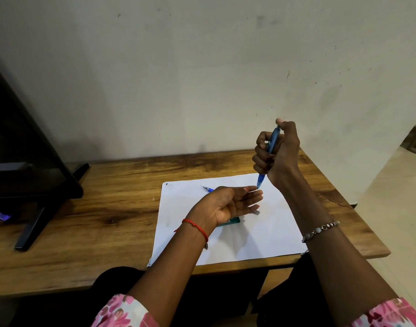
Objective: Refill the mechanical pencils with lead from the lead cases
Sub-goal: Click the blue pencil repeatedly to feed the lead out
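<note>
The blue mechanical pencil [273, 139] stands almost upright above the far right part of a white sheet of paper [261, 237], tip down. The right hand [278, 154] grips it in a fist, fingers curled round the barrel and the thumb set on its top end. The tip points at the fingertips of the left hand [228, 205], which lies palm up over the middle of the sheet with its fingers relaxed and nearly straight, holding nothing that can be made out. A second pencil [208, 189], also blue, lies on the paper just beyond the left hand, its point aimed left; the hand hides most of it. A green lead case [234, 220] lies on the sheet under the near side of the left hand, only its right end showing. A small metal piece [256, 212] shows just beside the left little finger; what it is cannot be told. The paper lies on a wooden table [108, 197], and a dark monitor stand [37, 223] stands at the table's left end.
</note>
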Available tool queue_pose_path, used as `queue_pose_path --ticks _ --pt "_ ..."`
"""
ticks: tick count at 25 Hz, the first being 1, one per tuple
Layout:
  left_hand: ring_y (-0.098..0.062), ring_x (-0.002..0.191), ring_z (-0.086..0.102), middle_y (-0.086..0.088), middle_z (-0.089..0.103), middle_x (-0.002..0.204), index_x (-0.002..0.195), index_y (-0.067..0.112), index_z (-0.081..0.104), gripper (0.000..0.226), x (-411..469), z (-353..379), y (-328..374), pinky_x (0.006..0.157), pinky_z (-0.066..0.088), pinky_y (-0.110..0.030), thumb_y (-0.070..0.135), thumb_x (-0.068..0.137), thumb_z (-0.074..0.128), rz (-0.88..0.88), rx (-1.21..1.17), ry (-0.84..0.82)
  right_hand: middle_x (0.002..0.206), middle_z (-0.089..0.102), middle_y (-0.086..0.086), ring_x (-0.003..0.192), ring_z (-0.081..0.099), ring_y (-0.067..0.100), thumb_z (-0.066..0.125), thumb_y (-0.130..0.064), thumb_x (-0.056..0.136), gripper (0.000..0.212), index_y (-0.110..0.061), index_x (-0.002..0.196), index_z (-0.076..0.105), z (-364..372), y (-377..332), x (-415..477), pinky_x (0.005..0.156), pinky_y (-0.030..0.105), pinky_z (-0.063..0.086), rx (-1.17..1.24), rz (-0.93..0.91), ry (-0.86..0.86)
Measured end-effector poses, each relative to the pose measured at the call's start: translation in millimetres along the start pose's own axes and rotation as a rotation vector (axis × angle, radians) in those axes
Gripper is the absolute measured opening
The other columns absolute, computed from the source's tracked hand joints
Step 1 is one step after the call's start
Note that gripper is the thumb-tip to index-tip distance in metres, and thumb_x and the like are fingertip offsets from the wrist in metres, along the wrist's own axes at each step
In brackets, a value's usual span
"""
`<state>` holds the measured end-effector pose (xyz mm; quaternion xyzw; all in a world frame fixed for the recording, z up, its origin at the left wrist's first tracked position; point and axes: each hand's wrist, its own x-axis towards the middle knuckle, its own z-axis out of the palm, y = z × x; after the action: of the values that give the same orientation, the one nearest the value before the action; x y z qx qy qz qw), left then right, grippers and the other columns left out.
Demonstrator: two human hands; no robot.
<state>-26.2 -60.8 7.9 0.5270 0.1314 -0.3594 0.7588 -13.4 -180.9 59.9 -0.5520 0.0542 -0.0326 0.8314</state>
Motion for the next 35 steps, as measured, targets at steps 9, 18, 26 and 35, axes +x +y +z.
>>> queue_pose_path --ticks 9,18,26,35 --pt "-0.022 0.079 0.067 -0.014 0.070 0.085 0.092 -0.001 0.062 0.020 0.7 -1.0 -0.2 0.078 0.055 -0.035 0.003 0.095 0.043 0.002 0.000 -0.004 0.036 0.023 -0.005 0.032 0.016 0.009 0.026 -0.050 0.092 0.059 -0.011 0.050 0.038 0.1 -0.5 -0.6 0.046 0.016 0.015 0.017 -0.006 -0.016" --pt "-0.023 0.083 0.065 -0.015 0.067 0.090 0.094 -0.002 0.061 0.021 -0.3 0.4 -0.5 0.084 0.052 -0.038 0.003 0.095 0.042 0.002 -0.008 -0.007 0.035 0.023 -0.005 0.032 0.017 0.008 0.026 -0.051 0.093 0.059 -0.008 0.054 0.040 -1.8 -0.4 -1.2 0.044 0.017 0.015 0.017 -0.028 -0.030" --pt "-0.023 0.084 0.065 -0.015 0.066 0.092 0.094 -0.003 0.061 0.021 -0.4 0.2 -0.8 0.084 0.052 -0.038 0.003 0.095 0.041 0.000 -0.014 -0.014 0.035 0.024 -0.005 0.032 0.018 0.008 0.027 -0.051 0.093 0.060 -0.009 0.053 0.041 -1.6 -0.3 -0.2 0.044 0.016 0.016 -0.003 -0.023 -0.011" --pt "-0.024 0.084 0.065 -0.015 0.068 0.091 0.093 -0.003 0.062 0.021 0.5 -0.2 -0.8 0.088 0.050 -0.038 0.002 0.095 0.042 -0.002 -0.012 -0.007 0.035 0.024 -0.005 0.032 0.017 0.008 0.029 -0.052 0.092 0.060 -0.009 0.052 0.042 -2.2 -0.8 -1.1 0.044 0.017 0.015 0.002 -0.027 0.020"
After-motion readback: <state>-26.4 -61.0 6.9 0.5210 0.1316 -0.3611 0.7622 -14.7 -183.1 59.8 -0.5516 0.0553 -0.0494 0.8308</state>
